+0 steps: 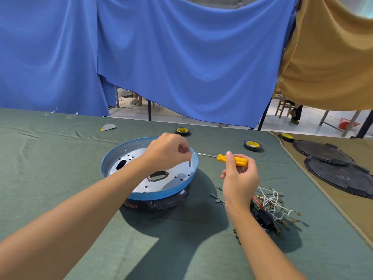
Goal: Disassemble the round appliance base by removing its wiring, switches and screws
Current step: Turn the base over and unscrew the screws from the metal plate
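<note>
Left hand (167, 152) above round base (149, 196), fingertips pinched on slim screw (189, 163); screw hung upright, tip down. Right hand (240, 178) gripped yellow screwdriver (232, 160) by handle; long axis near level, shaft pointing left toward blue rim. Base sat open side up, mid-bench (60, 158), black shell beneath. Judged: base rigid, light sheet metal, edges possibly sharp; steady by outer rim. Screw small, slippery, easily dropped. Wiring (272, 199) heaped right of base; loose screws (218, 199) between.
</note>
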### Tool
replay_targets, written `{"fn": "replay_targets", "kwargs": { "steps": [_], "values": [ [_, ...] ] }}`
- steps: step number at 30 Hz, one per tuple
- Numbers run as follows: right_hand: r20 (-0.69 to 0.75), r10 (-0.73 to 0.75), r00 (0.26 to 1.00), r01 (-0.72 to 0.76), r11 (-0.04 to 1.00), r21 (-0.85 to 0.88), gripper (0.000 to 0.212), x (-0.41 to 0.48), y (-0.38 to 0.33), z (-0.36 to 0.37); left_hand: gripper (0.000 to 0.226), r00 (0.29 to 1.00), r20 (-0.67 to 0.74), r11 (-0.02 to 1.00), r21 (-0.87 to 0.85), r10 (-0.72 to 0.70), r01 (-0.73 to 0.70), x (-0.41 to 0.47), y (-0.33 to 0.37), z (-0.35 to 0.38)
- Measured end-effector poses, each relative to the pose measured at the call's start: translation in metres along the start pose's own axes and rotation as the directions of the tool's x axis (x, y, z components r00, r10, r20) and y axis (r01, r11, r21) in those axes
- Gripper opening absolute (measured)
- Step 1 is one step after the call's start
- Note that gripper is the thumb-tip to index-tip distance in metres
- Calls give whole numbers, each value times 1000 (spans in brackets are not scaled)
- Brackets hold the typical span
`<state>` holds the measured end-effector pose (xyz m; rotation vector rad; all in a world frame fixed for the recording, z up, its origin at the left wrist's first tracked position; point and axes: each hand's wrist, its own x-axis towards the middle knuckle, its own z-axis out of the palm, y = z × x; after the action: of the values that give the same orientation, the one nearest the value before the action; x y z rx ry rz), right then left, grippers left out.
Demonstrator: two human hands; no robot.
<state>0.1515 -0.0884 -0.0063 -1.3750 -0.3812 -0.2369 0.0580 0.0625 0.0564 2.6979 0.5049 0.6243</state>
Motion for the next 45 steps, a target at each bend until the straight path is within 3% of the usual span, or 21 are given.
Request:
{"fn": "replay_targets", "kwargs": {
  "steps": [6, 9, 11, 13, 16, 24, 26, 29, 33, 38, 41, 45],
  "values": [
    [47, 174, 984, -179, 925, 336, 20, 30, -30, -16, 14, 993, -112, 985, -172, -48, 28, 0, 9, -6],
    [212, 283, 935, -350, 827, 440, 18, 42, -41, -22, 17, 989, -138, 972, -233, -47, 14, 1, 17, -4],
    [370, 297, 880, -412, 865, 288, 15, 40, -44, -23, 17, 989, -143, 964, -266, -45, 6, 1, 24, -1],
    [493, 266, 829, -343, 937, 71, 11, 35, -43, -23, 17, 987, -154, 951, -309, -38, -12, -1, 31, 3],
    [606, 262, 751, -263, 961, -89, 7, 29, -43, -23, 17, 985, -171, 929, -369, -29, -37, -4, 39, 10],
    [585, 249, 772, -75, 949, -306, 8, 37, -36, -27, 21, 996, -69, 944, -328, -51, 26, -12, 43, 24],
    [557, 255, 791, 39, 886, -461, 9, 43, -29, -28, 28, 998, -6, 976, -206, -67, 64, -16, 39, 26],
    [512, 317, 798, 185, 681, -709, 11, 55, -14, -27, 47, 994, 83, 996, 59, -73, 68, -26, 31, 25],
    [501, 333, 799, 314, 479, -820, 5, 60, 2, -23, 68, 978, 185, 950, 309, -95, 34, -42, 23, 28],
    [514, 318, 797, 382, 394, -836, 4, 55, 14, -15, 72, 960, 218, 868, 494, -174, 46, -52, 23, 24],
    [515, 314, 797, 392, 380, -838, 2, 52, 19, -14, 69, 947, 252, 872, 486, -200, 55, -57, 20, 20],
    [505, 333, 796, 371, 390, -843, 8, 51, 16, -15, 87, 907, 357, 891, 452, -225, 43, -68, 18, 13]
  ]
}}
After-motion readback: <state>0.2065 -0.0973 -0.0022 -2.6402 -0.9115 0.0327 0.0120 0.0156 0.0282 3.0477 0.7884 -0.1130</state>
